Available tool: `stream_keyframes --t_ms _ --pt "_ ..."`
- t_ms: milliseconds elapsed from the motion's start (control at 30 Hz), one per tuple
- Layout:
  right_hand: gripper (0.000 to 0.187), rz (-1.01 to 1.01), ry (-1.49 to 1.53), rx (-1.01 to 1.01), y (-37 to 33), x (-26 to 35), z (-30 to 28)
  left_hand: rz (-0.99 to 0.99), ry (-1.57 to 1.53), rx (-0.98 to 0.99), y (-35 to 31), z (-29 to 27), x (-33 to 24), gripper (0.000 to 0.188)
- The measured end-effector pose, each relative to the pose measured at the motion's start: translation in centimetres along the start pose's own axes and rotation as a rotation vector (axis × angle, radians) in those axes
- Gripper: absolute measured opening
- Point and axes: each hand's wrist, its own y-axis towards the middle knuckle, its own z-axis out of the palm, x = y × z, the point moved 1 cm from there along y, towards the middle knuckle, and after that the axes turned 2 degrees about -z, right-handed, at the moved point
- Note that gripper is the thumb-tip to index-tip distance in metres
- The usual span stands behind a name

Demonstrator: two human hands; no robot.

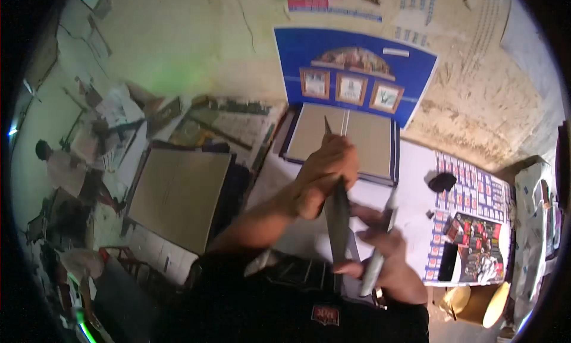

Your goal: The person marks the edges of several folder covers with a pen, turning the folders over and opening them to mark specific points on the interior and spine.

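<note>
My left hand [329, 167] is closed round a long dark grey strip [338, 218] that looks like a blade. Its thin pointed end sticks out above the fist, and its broad part hangs below. In my right hand [389, 251] lies a slim white stick [375, 266], slanted, its kind unclear. The right fingers are blurred, and one fingertip is close to the strip's lower end. Beyond both hands, a stack of beige boards [372, 141] with dark edges sits on the white table [285, 185].
Left of me lies another beige board stack [178, 191]. At the right are printed sheets [470, 182], a small black object [442, 182] and a dark phone-like slab [448, 261]. A yellow container [476, 304] stands below. Other people [68, 170] work at far left; a blue poster [357, 57] hangs behind.
</note>
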Motion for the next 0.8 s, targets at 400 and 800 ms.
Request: stream_keyframes --t_ms 400,800 --pt "0.089 -0.134 0.351 -0.069 -0.5 -0.6 0.8 0.047 -0.110 -0.167 1.1 -0.9 -2.5 0.050" --pt "0.021 0.104 0.559 -0.243 3.8 2.9 0.1 0.019 -0.029 -0.074 1.7 -1.4 -2.8 0.034"
